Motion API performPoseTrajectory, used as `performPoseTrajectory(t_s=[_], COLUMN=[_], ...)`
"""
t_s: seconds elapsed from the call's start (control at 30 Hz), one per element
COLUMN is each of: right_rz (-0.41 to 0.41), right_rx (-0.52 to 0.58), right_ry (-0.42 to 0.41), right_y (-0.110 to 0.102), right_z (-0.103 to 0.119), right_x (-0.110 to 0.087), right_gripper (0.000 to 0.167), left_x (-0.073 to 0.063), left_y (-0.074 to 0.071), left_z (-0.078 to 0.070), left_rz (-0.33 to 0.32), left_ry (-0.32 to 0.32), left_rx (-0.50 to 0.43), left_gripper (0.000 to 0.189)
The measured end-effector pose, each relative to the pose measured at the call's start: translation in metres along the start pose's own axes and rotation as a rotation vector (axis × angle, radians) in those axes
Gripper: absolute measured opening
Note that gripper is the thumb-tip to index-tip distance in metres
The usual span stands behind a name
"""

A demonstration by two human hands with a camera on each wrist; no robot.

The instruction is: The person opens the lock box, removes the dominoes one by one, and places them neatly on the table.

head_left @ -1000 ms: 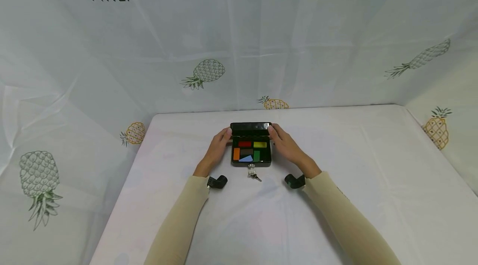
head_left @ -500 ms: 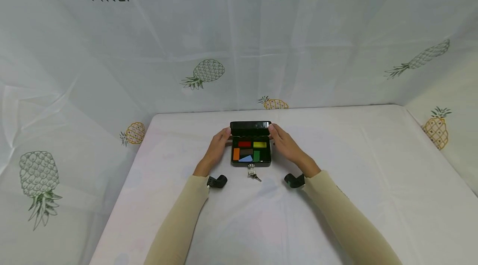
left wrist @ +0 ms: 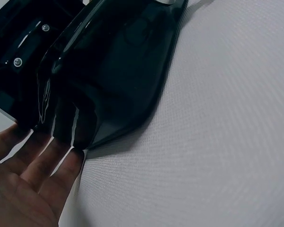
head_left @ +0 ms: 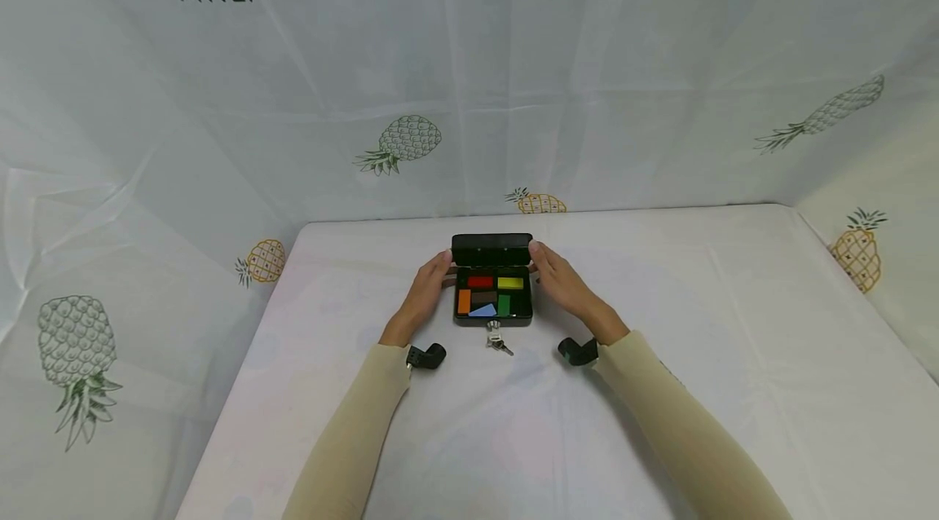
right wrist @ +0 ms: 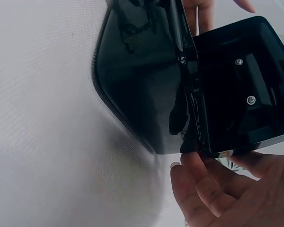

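Observation:
A black metal cash box (head_left: 522,313) sits on the table with its lid (head_left: 491,251) raised; two screws show on the lid's inside. Blocks lie in the box: red (head_left: 480,282), yellow (head_left: 510,284), orange (head_left: 465,301), brown (head_left: 484,297), green (head_left: 504,305) and a blue piece (head_left: 483,311). My left hand (head_left: 424,292) is at the left side, thumb by the lid's edge, straight fingertips against the box near the hinge in the left wrist view. My right hand (head_left: 568,286) mirrors it, thumb at the lid's corner, slightly bent fingers (right wrist: 199,177) close by the hinge.
Keys (head_left: 500,345) hang from the lock at the box's front. A white cloth covers the table (head_left: 484,438). Behind and beside it hangs a pineapple-print curtain (head_left: 601,137). Black wrist cameras (head_left: 428,356) sit at both cuffs.
The lid has swung on its hinge; its top edge now sits higher in the head view and more of its inside shows. My right thumb has shifted slightly up with it.

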State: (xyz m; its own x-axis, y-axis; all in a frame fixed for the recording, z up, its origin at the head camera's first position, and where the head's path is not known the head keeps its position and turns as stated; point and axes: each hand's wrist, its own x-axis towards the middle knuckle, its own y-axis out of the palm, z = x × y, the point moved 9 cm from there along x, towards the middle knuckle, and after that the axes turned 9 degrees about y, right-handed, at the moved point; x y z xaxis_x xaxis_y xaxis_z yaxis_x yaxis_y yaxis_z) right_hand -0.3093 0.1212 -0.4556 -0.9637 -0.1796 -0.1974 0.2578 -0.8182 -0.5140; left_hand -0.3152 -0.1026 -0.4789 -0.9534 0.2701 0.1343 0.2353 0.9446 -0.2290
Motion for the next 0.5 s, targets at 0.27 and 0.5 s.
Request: performPoseTrajectory(t_s=[0.27, 0.5], right_rz=[-0.002, -0.003], right_rx=[0.015, 0.041], right_ry=[0.025, 0.047], right_y=[-0.0006, 0.0011], right_z=[-0.0003, -0.0034], right_x=[0.0008, 0.0020], right_gripper=[0.082, 0.082], left_x=[-0.0001, -0.0021], left_y=[0.0010, 0.0011], left_z=[0.0028, 0.0029], left_rz=[0.010, 0.004], left_ry=[-0.031, -0.042], left_rx=[-0.011, -0.020], left_gripper=[0.071, 0.068])
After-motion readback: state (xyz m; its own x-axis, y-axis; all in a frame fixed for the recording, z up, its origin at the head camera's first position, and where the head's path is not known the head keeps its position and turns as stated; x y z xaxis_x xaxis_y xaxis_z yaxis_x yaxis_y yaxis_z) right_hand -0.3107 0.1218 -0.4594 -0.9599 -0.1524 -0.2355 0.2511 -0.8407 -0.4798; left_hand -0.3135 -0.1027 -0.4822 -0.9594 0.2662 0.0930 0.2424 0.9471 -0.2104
